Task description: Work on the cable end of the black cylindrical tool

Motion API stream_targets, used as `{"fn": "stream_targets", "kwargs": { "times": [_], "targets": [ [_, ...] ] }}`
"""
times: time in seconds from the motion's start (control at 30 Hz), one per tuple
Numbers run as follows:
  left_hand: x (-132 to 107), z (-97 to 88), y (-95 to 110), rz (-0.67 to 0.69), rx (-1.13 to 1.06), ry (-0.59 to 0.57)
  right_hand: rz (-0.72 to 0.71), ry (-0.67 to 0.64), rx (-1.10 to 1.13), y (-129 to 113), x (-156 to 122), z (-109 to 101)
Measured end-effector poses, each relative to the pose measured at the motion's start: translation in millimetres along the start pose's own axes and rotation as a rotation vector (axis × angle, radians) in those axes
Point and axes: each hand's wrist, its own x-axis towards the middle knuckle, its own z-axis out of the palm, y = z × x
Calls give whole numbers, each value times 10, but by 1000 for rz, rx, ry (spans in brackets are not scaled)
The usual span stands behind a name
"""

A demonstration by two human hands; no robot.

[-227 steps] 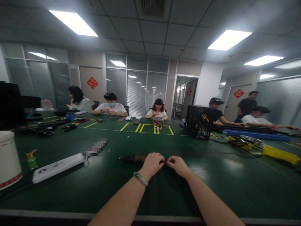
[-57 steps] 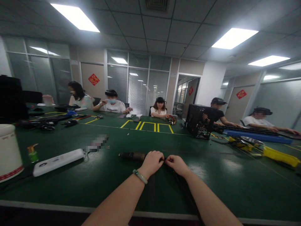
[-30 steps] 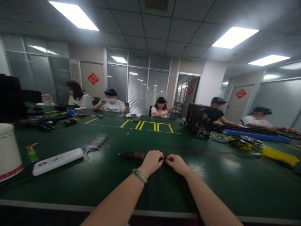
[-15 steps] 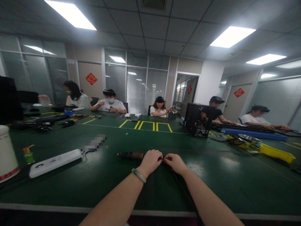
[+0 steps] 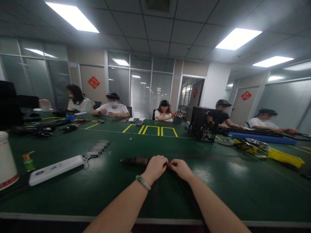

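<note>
My left hand (image 5: 157,165), with a green bangle at its wrist, is closed over the rear of a dark corded tool that looks like an electric screwdriver (image 5: 136,161). The tool lies on the green table with its narrow tip pointing left; its back end is hidden under my fingers. Just to the right, the fingers of my right hand (image 5: 181,168) are pinched together, almost touching the left fingertips. A black cord (image 5: 188,191) runs from beneath the right hand toward the near table edge, and the pinch appears to be on its upper end.
On the left are a white power strip (image 5: 57,168), a small green bottle (image 5: 28,161) and a white container (image 5: 6,161). A black computer case (image 5: 205,124) stands at the back right, near yellow trays (image 5: 285,157). Several people sit around the table's far side.
My hands keep nearly the same pose at the tool and cord. The view has shifted slightly. Across the table, the masked person's hands have moved a little lower.
</note>
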Motion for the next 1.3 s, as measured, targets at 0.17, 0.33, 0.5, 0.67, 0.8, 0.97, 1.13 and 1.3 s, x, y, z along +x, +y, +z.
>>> {"fn": "stream_targets", "kwargs": {
  "times": [0.17, 0.33, 0.5, 0.67, 0.8, 0.97, 1.13, 1.3],
  "targets": [
    [-7, -30, 23, -15, -2, -3, 11, -3, 12, -32, -14, -14],
    [-9, -52, 51, -5, 19, -15, 11, -9, 7, -50, -19, -20],
    [-13, -46, 33, -35, 1, 2, 18, -6, 14, -49, -21, -26],
    [-5, -21, 3, -25, -7, 8, 5, -15, 15, -42, -17, -29],
    [7, -14, 11, -12, 29, -10, -2, -7, 4, -22, -6, -15],
    [-1, -5, 6, -1, 12, 21, 0, -13, 2, 5, 1, -12],
    [-15, -16, 1, -18, -16, 45, -6, -5, 13, 5, -3, -17],
    [-13, -41, 25, 23, -12, 37, 4, -11, 15, 0, -9, -21]
  ]
}}
